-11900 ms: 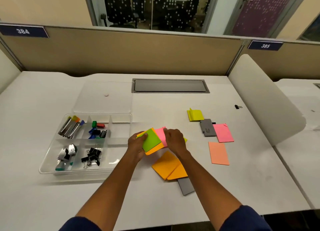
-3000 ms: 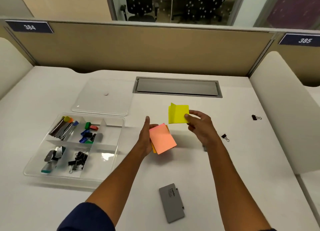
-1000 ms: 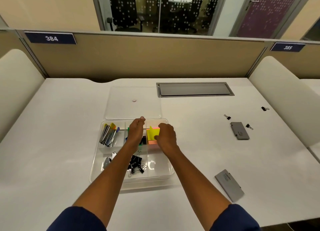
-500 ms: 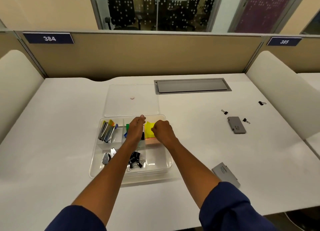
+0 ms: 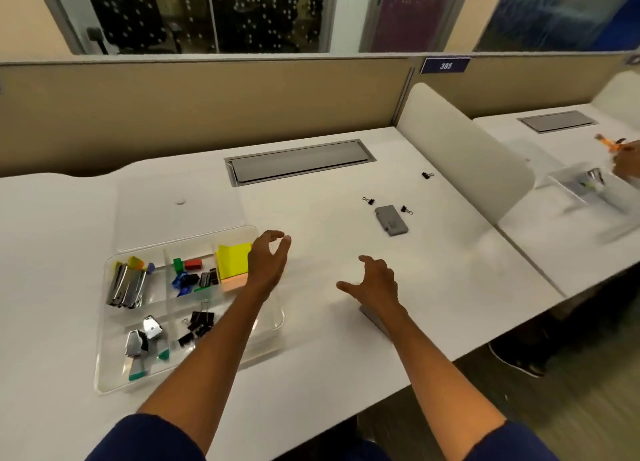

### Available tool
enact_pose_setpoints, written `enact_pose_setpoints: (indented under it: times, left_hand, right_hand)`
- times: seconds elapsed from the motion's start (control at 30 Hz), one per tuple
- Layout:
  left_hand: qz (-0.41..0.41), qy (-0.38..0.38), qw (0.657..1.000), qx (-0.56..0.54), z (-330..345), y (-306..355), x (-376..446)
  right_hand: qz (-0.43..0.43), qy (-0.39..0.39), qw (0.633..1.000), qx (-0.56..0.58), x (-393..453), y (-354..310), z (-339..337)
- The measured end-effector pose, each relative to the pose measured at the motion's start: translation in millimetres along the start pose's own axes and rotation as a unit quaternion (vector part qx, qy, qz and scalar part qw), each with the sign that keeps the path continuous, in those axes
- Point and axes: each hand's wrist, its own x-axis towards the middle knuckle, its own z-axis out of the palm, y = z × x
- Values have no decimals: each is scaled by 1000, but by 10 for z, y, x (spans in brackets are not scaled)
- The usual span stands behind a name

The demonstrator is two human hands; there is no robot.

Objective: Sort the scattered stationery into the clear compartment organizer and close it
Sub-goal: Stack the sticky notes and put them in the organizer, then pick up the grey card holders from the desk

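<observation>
Bright, even overhead light; soft shadows lie under the forearms on the desk (image 5: pixel 346 374). The right edge smears with motion blur, and wide-angle bending curves the edges.

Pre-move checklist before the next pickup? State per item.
1. Both hands free: left hand and right hand hold nothing: ok.
2. Sticky notes in the organizer: ok.
3. Desk cleared of stationery: grey box and three binder clips beyond the hands: not ok.
4. Second grey box under right forearm, mostly hidden: cannot tell.
5. Lid shut: lies flat behind organizer: not ok.
</observation>
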Motion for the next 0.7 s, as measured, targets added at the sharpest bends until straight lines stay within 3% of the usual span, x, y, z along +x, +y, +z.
enact_pose_setpoints:
  times: [0.13, 0.27, 0.5, 0.7]
  left_hand:
    - [47, 7, 998, 37, 204, 111, -70]
    - [40, -49, 998, 24, 414, 151, -107]
    - [-11, -112, 993, 29, 693, 54, -71]
    - [-28, -135, 989, 45, 1072, 122, 38]
  right_hand:
    - [36, -39, 998, -21, -151, 399, 32]
    - [42, -59, 996, -57, -195, 610, 76]
    - [17, -45, 999, 23, -55, 752, 10]
    - [25, 29, 996, 84, 377, 771, -371]
